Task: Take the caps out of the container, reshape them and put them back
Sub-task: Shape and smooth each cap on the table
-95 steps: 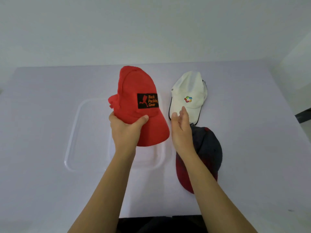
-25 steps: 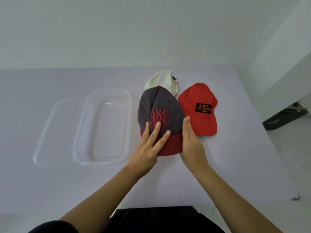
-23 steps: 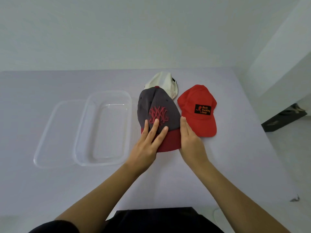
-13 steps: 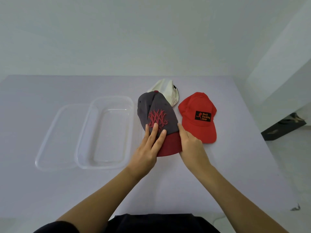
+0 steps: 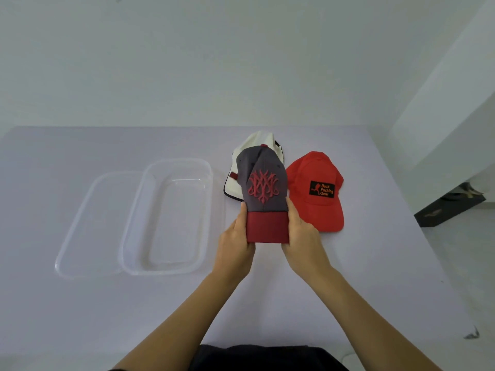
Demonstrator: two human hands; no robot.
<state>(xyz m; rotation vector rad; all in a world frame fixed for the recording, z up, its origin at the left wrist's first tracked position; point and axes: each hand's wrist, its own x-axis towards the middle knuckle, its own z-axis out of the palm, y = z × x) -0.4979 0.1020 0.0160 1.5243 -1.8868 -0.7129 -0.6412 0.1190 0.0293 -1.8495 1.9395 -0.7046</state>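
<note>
White wall (image 5: 187, 62); lilac table (image 5: 80, 317); left hand (image 5: 235, 247), right hand (image 5: 304, 236) grip grey cap (image 5: 263, 186).

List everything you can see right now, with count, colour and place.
grey cap: one, grey crown with red emblem and dark red brim, held up over the table
white cap: one, white with dark edging, on the table behind the grey cap
red cap: one, red with a black "Back Packing Gear" patch, on the table right of the grey cap
container: one, clear plastic, on the table left of the caps
lid: one, clear plastic, at the container's left side
table: one, pale lilac-white
dark object: one, black, on the floor at far right, too unclear to identify
dark garment: one, bottom edge
left hand: grips the brim's left edge
right hand: grips the brim's right edge
</note>
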